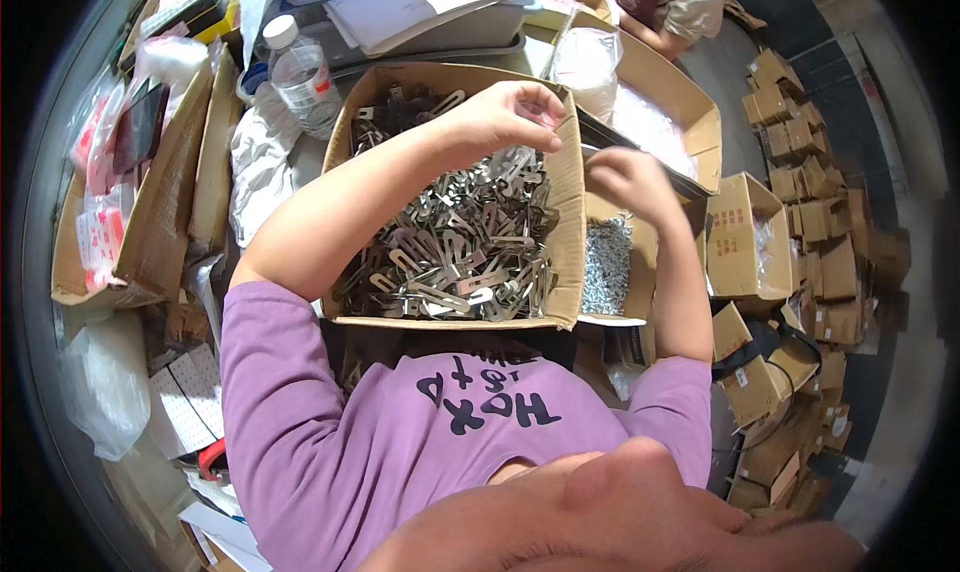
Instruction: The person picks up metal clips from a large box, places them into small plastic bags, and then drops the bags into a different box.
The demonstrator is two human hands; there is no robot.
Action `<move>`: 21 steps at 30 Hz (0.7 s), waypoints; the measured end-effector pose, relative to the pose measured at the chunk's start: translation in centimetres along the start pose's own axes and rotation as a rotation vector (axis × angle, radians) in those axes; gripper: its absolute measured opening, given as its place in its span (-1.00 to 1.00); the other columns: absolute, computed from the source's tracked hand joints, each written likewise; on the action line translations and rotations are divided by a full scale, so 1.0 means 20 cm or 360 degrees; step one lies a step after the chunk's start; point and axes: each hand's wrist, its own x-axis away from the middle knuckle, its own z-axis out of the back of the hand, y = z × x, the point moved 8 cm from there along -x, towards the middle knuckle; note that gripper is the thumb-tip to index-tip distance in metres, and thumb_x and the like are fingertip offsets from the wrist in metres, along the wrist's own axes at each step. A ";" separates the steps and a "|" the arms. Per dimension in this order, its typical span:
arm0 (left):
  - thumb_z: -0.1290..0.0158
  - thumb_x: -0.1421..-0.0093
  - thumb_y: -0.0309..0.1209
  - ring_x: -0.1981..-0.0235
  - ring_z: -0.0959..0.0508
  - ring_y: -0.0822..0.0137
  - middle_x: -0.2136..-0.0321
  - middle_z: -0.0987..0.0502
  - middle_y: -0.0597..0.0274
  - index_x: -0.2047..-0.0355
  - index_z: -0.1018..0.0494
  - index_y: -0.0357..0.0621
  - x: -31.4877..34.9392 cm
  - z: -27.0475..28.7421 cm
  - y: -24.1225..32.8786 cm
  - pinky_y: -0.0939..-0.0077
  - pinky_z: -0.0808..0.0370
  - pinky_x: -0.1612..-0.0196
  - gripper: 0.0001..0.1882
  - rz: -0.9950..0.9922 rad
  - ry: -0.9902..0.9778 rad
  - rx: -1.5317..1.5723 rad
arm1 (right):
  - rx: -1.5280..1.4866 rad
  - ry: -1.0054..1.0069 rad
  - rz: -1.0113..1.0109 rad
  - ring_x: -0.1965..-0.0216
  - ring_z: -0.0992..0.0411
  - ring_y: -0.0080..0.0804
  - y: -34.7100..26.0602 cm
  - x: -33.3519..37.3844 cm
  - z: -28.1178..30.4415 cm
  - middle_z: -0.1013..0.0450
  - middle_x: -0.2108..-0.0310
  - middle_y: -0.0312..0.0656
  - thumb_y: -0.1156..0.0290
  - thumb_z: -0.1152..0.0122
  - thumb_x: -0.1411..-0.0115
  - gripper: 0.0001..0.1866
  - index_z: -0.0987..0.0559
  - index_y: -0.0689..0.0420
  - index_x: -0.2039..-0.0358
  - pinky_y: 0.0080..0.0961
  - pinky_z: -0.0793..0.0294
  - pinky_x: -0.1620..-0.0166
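An open cardboard box (pixel 578 242) in front of me holds a heap of flat, slotted metal pieces (pixel 460 242). My left hand (pixel 515 117) is over the far right part of this box, near its right wall. Its fingers are curled toward the thumb; anything between them is too small to make out. Beyond that wall, my right hand (pixel 630 182) is smeared by motion, so its fingers cannot be read. Below the right hand, a smaller box (pixel 642 272) holds many tiny silvery metal parts (pixel 606 267).
A clear plastic bottle (pixel 300 82) stands past the box's far left corner. Papers (pixel 400 17) lie on a grey tray behind. At left is a carton (pixel 150 242) with plastic bags. Far right, small cartons (pixel 815 222) are stacked. Another person's arm (pixel 650 37) shows at the top.
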 end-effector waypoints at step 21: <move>-0.23 0.05 -0.56 0.39 -0.43 0.58 0.46 -0.41 0.40 0.20 -0.37 -0.22 0.00 -0.06 -0.10 0.66 -0.43 0.26 -0.62 0.0106 -0.0166 -0.0408 | -0.1211 -0.0067 0.0019 0.37 -0.36 -0.68 0.08 0.12 -0.05 -0.43 0.42 -0.37 0.47 -0.16 -0.15 -0.88 -0.49 0.23 0.31 -0.70 -0.39 0.26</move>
